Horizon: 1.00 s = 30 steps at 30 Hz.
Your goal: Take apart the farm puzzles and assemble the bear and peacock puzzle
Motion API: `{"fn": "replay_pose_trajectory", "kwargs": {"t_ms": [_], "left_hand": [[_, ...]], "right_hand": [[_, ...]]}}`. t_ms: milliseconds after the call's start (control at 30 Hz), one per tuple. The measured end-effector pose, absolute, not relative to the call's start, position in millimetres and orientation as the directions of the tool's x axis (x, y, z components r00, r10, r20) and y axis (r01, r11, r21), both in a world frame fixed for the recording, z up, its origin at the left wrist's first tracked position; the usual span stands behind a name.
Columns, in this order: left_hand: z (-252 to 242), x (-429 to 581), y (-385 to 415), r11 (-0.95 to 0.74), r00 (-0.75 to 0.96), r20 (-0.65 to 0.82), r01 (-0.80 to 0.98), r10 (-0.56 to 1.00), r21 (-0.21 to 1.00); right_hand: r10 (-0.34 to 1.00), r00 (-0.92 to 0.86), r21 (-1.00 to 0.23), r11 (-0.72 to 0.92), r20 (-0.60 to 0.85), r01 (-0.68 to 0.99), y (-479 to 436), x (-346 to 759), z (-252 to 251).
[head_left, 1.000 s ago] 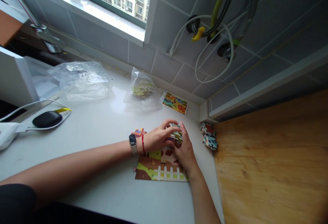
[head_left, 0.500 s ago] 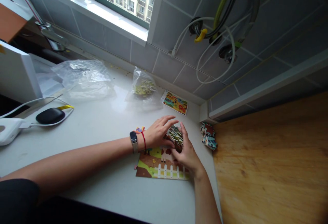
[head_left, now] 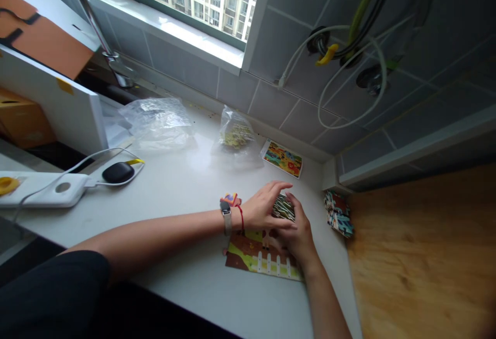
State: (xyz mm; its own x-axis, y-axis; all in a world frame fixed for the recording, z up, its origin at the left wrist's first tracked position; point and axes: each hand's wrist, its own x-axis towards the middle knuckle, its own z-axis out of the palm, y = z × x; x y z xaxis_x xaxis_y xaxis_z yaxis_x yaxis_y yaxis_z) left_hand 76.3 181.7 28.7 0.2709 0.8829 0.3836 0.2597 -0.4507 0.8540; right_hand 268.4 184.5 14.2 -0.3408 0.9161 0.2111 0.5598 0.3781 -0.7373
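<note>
Between my two hands is a stack of jigsaw puzzle pieces (head_left: pixel 283 207), gripped from both sides. My left hand (head_left: pixel 267 207) curves over its left side, fingers bent and thumb pointing right. On the right side, my right hand (head_left: pixel 301 233) wraps round the stack with its fingers raised. Under the hands lies a joined section of jigsaw puzzle (head_left: pixel 248 253), printed with a white fence, brown ground and green grass. The hands cover its upper part. A small colourful piece (head_left: pixel 231 199) shows just behind my left wrist.
A picture card (head_left: pixel 282 158) lies near the wall. More puzzle pieces (head_left: pixel 339 214) are piled at the right edge. Clear plastic bags (head_left: pixel 158 122) and a bag with yellowish contents (head_left: pixel 236 135) lie at the back. At left are a power strip (head_left: pixel 50 189) and a black device (head_left: pixel 118 172).
The camera view has turned left, so everything sits further right. My hands have drawn closer together around the stack, with the left thumb now across towards the right hand.
</note>
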Motion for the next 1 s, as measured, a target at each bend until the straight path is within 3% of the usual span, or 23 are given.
{"fn": "replay_pose_trajectory", "kwargs": {"t_ms": [200, 367, 600, 733, 833, 1000], "left_hand": [[25, 80, 187, -0.344, 0.279, 0.281, 0.212, 0.918, 0.915], [26, 72, 190, -0.403, 0.309, 0.321, 0.258, 0.895, 0.878], [25, 71, 191, -0.5, 0.327, 0.402, 0.316, 0.855, 0.807], [28, 71, 190, -0.486, 0.34, 0.386, 0.291, 0.858, 0.824], [30, 74, 184, -0.422, 0.301, 0.339, 0.273, 0.891, 0.865], [30, 86, 174, -0.279, 0.13, 0.251, 0.28, 0.959, 0.919]], "right_hand": [[0.915, -0.331, -0.766, 0.381, 0.231, 0.518, 185, 270, 14], [0.917, -0.35, -0.758, 0.364, 0.191, 0.541, 189, 274, 13], [0.849, -0.425, -0.733, 0.501, 0.314, 0.459, 182, 259, 12], [0.875, -0.42, -0.738, 0.445, 0.239, 0.506, 186, 267, 8], [0.899, -0.379, -0.735, 0.406, 0.217, 0.543, 189, 266, 7], [0.868, -0.405, -0.699, 0.479, 0.286, 0.532, 189, 254, 14]]}}
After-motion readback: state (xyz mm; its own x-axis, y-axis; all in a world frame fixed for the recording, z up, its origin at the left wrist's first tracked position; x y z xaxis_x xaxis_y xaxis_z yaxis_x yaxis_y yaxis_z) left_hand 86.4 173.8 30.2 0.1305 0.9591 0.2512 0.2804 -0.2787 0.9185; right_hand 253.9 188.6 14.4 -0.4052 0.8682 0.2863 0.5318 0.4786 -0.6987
